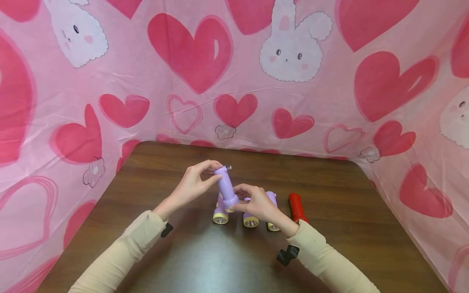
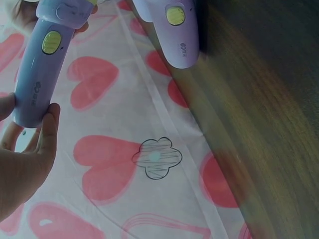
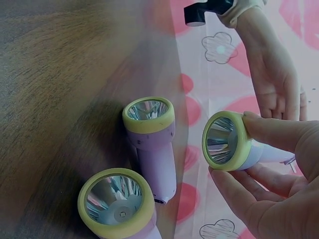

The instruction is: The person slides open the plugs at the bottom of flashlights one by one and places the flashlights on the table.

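A purple flashlight [image 1: 226,187] with a yellow rim is held tilted above the table between both hands. The left hand [image 1: 194,179] pinches its tail end, where a small metal piece sticks out. At the head end, the right hand [image 1: 256,202] grips the yellow ring [image 3: 243,142] between thumb and fingers. In the left wrist view its yellow switch [image 2: 51,42] faces the camera. Lying below and beside the hands are three more purple flashlights: a left one [image 1: 220,216], a middle one [image 1: 250,221] and a right one [image 1: 272,197], the latter two partly hidden by the right hand.
To the right of the purple row lies a red flashlight [image 1: 296,205], its lower end behind the right sleeve. The brown wooden table [image 1: 176,252] is bordered by a pink cloth [image 1: 139,73] with hearts and rabbits. Black wrist cameras [image 1: 287,255] hang under the sleeves.
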Tool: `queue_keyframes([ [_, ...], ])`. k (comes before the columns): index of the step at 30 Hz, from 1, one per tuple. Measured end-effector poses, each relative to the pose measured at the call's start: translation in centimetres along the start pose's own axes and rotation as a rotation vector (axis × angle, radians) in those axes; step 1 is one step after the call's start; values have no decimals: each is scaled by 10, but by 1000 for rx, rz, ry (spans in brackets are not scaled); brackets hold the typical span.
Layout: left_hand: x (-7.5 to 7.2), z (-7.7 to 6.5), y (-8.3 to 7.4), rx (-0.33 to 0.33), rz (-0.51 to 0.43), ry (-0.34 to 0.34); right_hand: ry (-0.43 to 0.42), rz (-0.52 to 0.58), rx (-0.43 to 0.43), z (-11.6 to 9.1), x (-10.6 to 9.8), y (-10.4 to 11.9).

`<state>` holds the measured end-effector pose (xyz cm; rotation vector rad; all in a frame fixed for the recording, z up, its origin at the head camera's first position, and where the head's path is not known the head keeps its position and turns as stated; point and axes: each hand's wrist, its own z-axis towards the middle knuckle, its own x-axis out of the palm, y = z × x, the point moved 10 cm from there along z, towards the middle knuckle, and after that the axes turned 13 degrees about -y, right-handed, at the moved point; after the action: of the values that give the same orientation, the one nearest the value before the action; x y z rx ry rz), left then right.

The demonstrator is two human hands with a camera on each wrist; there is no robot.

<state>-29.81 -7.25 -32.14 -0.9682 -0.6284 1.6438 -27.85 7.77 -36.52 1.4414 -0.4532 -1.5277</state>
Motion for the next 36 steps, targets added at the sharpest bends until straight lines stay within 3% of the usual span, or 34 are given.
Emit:
queue_keyframes([
  [9,1,0,-1,14,20,13,1,4,-7,-1,-1,1],
  [22,1,-1,1,38,28,-26,9,-11,17,-1,1,-2],
  [36,2,-3,6,-7,39,-14,25,0,52,-4,6,-5],
])
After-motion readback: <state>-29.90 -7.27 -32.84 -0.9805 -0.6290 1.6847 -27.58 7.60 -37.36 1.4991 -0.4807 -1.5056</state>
